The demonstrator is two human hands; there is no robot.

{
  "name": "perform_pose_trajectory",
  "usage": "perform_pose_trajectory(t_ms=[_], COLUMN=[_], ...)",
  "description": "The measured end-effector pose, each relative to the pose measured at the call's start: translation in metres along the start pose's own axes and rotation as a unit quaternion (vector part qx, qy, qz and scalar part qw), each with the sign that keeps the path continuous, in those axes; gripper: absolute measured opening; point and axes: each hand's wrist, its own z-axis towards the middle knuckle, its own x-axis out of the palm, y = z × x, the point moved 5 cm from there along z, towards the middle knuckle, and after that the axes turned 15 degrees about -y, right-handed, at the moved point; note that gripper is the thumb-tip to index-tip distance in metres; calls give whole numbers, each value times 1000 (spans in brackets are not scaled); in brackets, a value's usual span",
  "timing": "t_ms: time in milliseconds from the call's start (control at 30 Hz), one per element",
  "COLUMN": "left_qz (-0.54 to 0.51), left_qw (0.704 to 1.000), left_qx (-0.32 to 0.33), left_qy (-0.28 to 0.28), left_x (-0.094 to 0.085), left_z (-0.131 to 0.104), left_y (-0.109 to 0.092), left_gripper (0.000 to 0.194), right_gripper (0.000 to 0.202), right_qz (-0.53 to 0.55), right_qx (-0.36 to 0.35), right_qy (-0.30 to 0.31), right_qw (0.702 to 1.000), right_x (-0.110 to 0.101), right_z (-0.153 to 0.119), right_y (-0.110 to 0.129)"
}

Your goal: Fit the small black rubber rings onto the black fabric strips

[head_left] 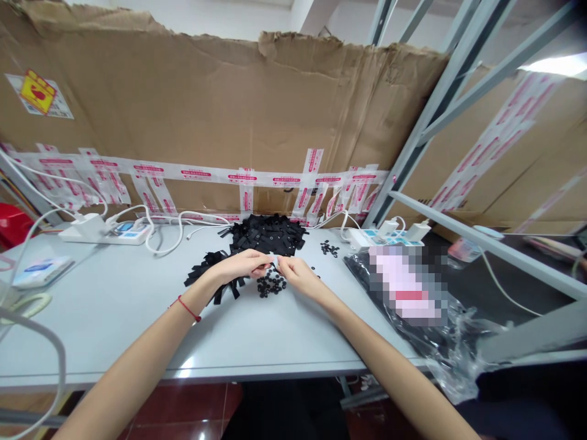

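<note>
Over the middle of the table, my left hand (247, 264) and my right hand (296, 274) meet, fingertips almost touching. Both are closed in a pinch. A pale bit and a dark bit show between the fingertips, too small to name. Just below lie several small black rings (270, 285), loose on the table. A large heap of short black fabric strips (268, 232) lies behind my hands. More black strips (202, 267) are spread beside and partly under my left hand, which hides some of them.
A smaller group of black rings (329, 248) lies to the right. Clear plastic packaging with black contents (413, 330) covers the table's right side. Power strips (107, 232) with white cables stand at the back. A tissue pack (41, 272) lies left. Taped cardboard (206, 104) walls the back.
</note>
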Motion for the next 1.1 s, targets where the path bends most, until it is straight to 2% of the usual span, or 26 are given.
perform_pose_trajectory(t_ms=[200, 367, 467, 567, 667, 733, 800, 833, 867, 967, 1100], left_qz=[130, 161, 225, 339, 411, 443, 460, 461, 463, 500, 535], left_qw=[990, 985, 974, 937, 903, 875, 839, 826, 818, 805, 783], left_qx=[-3, 10, 16, 35, 61, 93, 139, 163, 179, 193, 162], left_qy=[45, 56, -6, -72, -108, -172, -257, -281, -289, -255, -273], left_x=[-3, -10, -33, -68, -95, -105, -105, -100, -93, -71, -65], left_z=[-7, -13, -18, -26, -30, -26, -17, -11, -4, 18, 32], left_y=[3, -4, -8, -13, -13, -13, -13, -10, -6, 12, 31], left_gripper=[44, 44, 42, 33, 31, 32, 28, 27, 26, 24, 18], right_gripper=[38, 40, 43, 41, 29, 19, 14, 15, 17, 27, 32], right_qz=[-3, -12, -59, -147, -247, -320, -377, -398, -415, -449, -447], right_qx=[6, 5, 2, 21, 52, 80, 106, 116, 123, 129, 121], right_qy=[37, 61, 31, 0, -26, -47, -50, -44, -35, -13, -18], right_qw=[999, 998, 998, 989, 967, 943, 919, 909, 901, 884, 886], right_x=[2, 3, -8, -25, -43, -52, -56, -57, -56, -53, -50], right_z=[-2, -3, 1, 7, 11, 12, 12, 12, 11, 9, 8], right_y=[2, 4, 3, -2, -6, -9, -11, -13, -14, -16, -14])
